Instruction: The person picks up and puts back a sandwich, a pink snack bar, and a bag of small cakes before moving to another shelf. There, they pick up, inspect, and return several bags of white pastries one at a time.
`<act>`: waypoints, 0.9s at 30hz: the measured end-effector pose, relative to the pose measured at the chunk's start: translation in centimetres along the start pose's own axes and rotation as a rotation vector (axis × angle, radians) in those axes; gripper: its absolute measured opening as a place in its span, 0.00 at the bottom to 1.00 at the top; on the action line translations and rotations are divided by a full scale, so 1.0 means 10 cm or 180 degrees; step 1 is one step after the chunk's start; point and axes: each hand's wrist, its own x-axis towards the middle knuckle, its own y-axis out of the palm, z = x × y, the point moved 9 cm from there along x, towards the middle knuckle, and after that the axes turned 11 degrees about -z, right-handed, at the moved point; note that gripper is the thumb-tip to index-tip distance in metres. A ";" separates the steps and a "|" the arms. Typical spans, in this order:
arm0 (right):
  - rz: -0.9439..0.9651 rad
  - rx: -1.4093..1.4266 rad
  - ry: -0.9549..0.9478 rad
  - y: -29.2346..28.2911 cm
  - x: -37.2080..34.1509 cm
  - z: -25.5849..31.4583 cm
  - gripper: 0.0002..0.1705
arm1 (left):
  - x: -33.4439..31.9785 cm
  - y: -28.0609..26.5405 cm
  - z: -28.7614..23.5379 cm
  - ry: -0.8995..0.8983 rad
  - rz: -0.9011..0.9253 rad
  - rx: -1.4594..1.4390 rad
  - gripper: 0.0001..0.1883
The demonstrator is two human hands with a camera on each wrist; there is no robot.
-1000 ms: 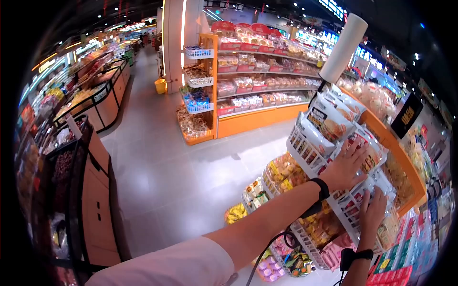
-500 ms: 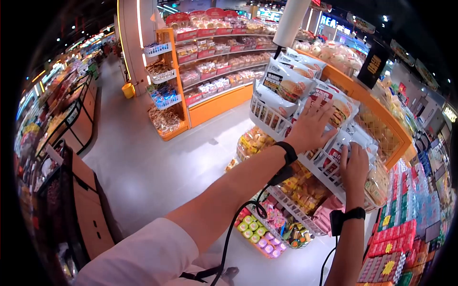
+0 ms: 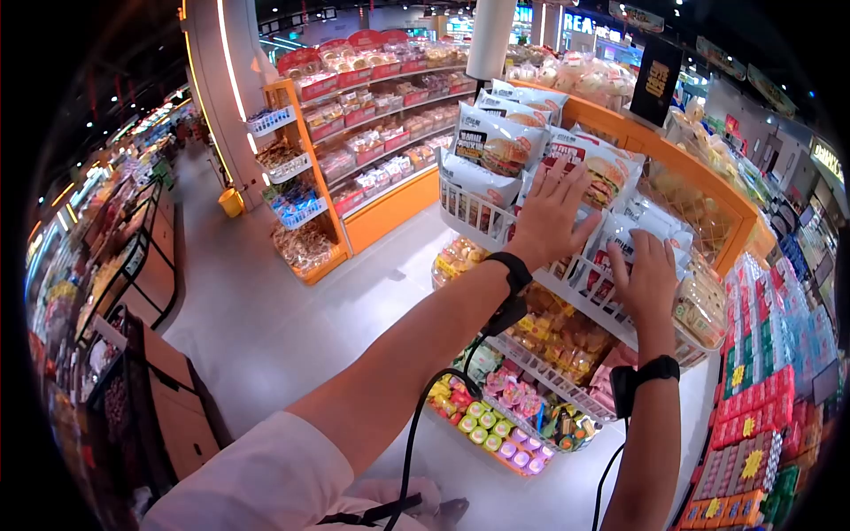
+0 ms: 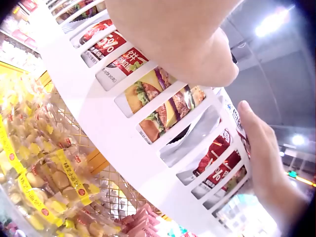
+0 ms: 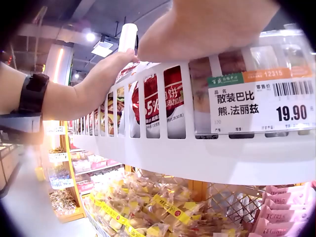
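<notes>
The left hand (image 3: 551, 217), fingers extended and spread, rests on a red-and-white burger-print packet (image 3: 609, 173) in the top white basket (image 3: 467, 215). To its right, the right hand (image 3: 648, 274) lies with slightly bent fingers on white packets (image 3: 620, 232) in the same basket. In the left wrist view, burger-print packets (image 4: 153, 101) show through the basket's slats (image 4: 108, 128), the left hand (image 4: 173, 39) above them and the right hand (image 4: 269, 163) beyond. A price label (image 5: 261, 103) hangs on the basket in the right wrist view.
Lower baskets hold yellow-banded snacks (image 3: 558, 341) and pink packs (image 3: 605, 385). An orange divider (image 3: 699, 159) stands behind the top basket. Stacked red boxes (image 3: 753, 398) are at the right, bread shelves (image 3: 381, 115) at the back left. A black cable (image 3: 414, 425) hangs beside the left forearm.
The head view has swung, so the rack and both hands appear further left than a second ago. Both hands are still on the packets.
</notes>
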 end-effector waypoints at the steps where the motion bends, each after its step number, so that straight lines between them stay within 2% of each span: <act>1: -0.0028 0.0041 -0.0044 -0.01 0.00 0.03 0.25 | -0.01 -0.01 0.01 0.0006 -0.0025 -0.0009 0.28; 8: 0.0313 -0.0119 0.0063 0.05 0.01 0.03 0.30 | -0.04 -0.03 0.06 -0.0045 -0.0253 -0.0076 0.26; 15: 0.0352 -0.0310 0.0071 0.12 -0.02 -0.03 0.30 | -0.09 0.09 0.15 -0.0094 -0.0255 -0.0205 0.23; 17: 0.0113 -0.0344 -0.0115 0.08 -0.03 -0.01 0.30 | -0.11 0.11 0.16 -0.0052 -0.0251 -0.0270 0.24; 19: 0.0123 -0.0308 -0.0056 0.09 -0.04 -0.03 0.31 | -0.13 0.05 0.15 0.0197 -0.0772 -0.0107 0.23; 23: 0.0073 -0.0272 -0.0056 0.15 -0.05 -0.07 0.33 | -0.06 -0.09 0.03 0.0044 -0.0526 -0.0255 0.21; 27: -0.0007 -0.0086 -0.0073 0.11 -0.04 -0.05 0.33 | -0.06 -0.06 0.06 -0.0127 -0.0298 -0.0190 0.23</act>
